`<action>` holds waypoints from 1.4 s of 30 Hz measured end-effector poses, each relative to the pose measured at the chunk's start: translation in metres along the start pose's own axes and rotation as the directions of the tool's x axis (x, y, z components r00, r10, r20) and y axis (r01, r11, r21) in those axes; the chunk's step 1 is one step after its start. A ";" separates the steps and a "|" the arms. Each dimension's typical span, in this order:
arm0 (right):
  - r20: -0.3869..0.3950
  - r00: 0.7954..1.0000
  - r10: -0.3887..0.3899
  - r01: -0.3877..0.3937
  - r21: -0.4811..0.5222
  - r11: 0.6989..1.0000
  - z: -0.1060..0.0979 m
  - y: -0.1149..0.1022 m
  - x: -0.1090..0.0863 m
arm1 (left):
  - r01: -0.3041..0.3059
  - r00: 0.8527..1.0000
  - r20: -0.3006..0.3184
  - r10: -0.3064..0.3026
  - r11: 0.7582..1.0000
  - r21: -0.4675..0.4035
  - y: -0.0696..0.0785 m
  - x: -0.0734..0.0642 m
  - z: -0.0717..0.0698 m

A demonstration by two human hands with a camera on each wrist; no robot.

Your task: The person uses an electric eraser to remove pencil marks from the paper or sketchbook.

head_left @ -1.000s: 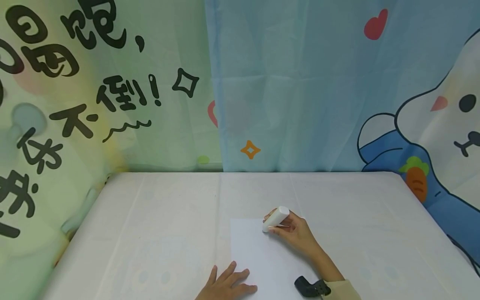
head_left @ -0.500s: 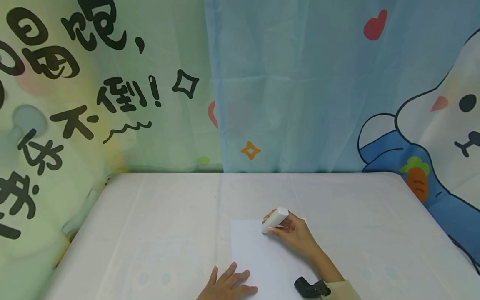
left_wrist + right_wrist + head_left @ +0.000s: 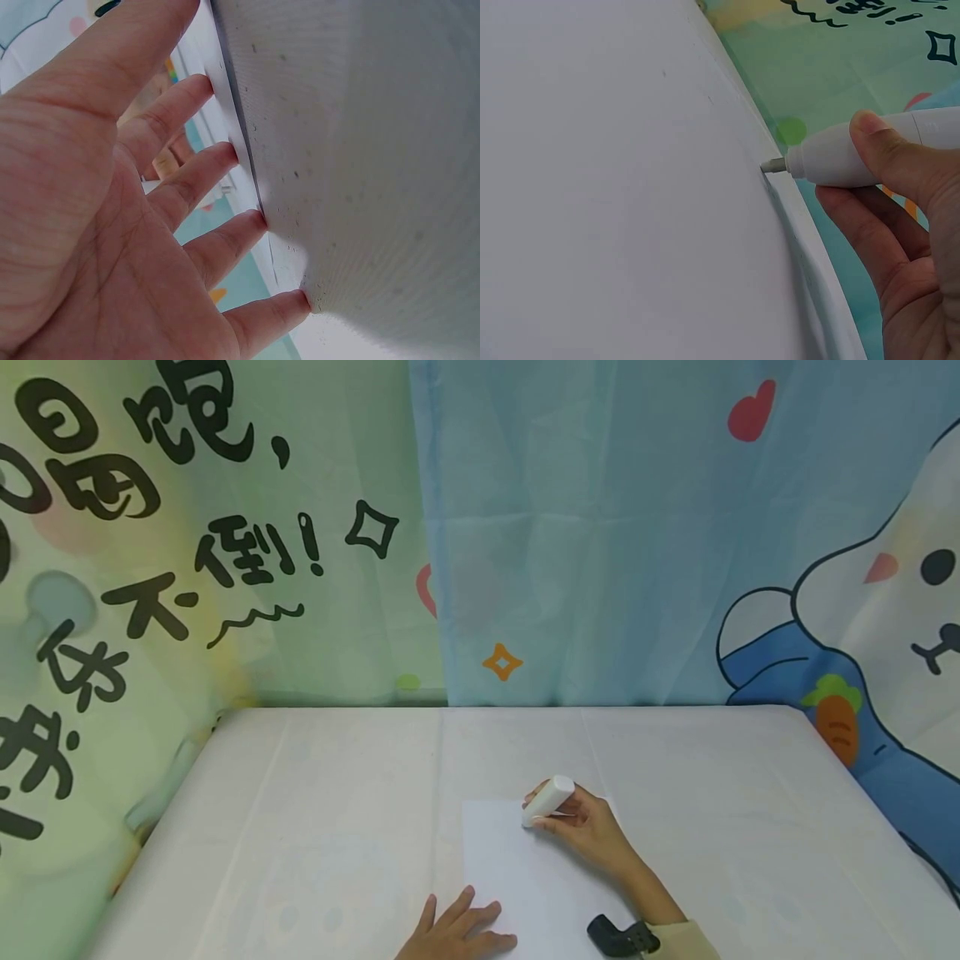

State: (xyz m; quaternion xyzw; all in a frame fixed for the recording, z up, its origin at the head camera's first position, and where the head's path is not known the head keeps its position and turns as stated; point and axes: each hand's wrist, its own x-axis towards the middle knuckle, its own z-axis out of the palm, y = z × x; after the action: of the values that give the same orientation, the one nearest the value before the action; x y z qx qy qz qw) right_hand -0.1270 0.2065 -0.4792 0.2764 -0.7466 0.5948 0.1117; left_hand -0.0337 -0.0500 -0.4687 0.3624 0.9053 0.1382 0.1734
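Observation:
My right hand (image 3: 588,831) grips a thick white electric eraser (image 3: 549,802) near the top of a white sheet of paper (image 3: 498,852). In the right wrist view, thumb and fingers pinch the eraser's rounded body (image 3: 836,155), and its narrow greyish tip (image 3: 775,166) meets the sheet's surface. My left hand (image 3: 459,931) lies at the sheet's lower left with its fingers spread. The left wrist view has these fingertips (image 3: 255,221) touching the paper (image 3: 360,165), where small dark specks show. What the eraser tip rubs is too faint to make out.
A white cloth covers the table (image 3: 337,777), its far edge against a printed curtain (image 3: 585,568). A black wrist strap device (image 3: 622,937) sits at my right cuff (image 3: 682,941), beside the paper.
Hardly anything differs: the eraser and right hand shift very slightly down and left. My left hand keeps its place, and the whole view drifts down a little.

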 end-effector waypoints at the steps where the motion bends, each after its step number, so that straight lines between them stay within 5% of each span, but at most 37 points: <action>1: -0.001 1.000 0.004 -0.004 -0.002 1.000 0.000 0.000 0.000 | -0.003 1.000 -0.004 0.003 1.000 0.002 0.000 0.000 0.001; 42: -0.005 1.000 -0.011 0.011 -0.012 1.000 -0.002 -0.001 -0.001 | -0.004 1.000 -0.002 0.004 1.000 0.005 -0.002 0.001 0.003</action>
State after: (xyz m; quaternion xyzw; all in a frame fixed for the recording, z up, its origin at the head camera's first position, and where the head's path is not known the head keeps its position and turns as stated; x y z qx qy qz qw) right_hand -0.1258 0.2084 -0.4779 0.2784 -0.7484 0.5903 0.1185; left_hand -0.0347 -0.0505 -0.4727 0.3646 0.9050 0.1370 0.1713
